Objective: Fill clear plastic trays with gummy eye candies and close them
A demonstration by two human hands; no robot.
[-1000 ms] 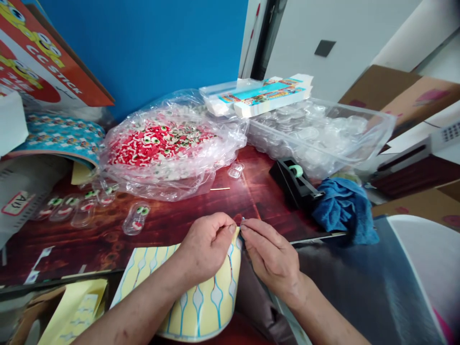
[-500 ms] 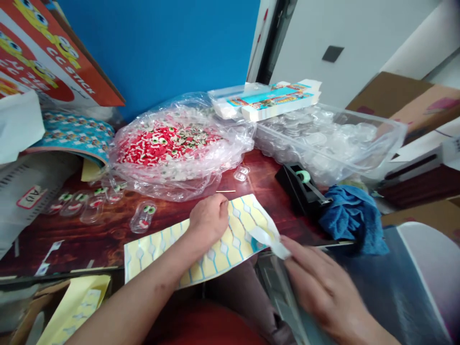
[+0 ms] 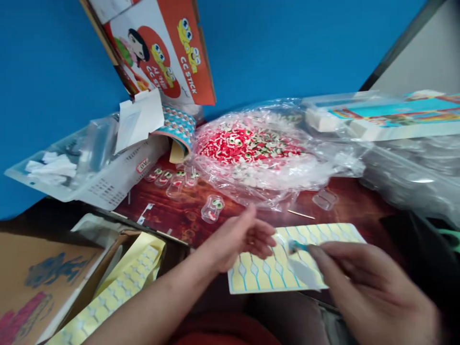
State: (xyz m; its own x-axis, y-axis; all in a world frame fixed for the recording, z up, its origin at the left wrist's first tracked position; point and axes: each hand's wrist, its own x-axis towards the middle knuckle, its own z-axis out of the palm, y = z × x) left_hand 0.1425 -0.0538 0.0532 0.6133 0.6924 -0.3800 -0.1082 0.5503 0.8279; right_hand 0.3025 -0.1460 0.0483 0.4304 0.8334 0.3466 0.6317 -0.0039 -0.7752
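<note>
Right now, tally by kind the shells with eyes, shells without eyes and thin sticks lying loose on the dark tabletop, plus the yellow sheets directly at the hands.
Clear shells with eyes: 5
Clear shells without eyes: 1
Thin sticks: 1
Yellow sheets: 1
Total: 8

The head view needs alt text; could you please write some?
A person's right hand pinches a small blurred piece over a yellow patterned sheet, the left hand open nearby; a bag of colourful pieces lies behind.
</note>
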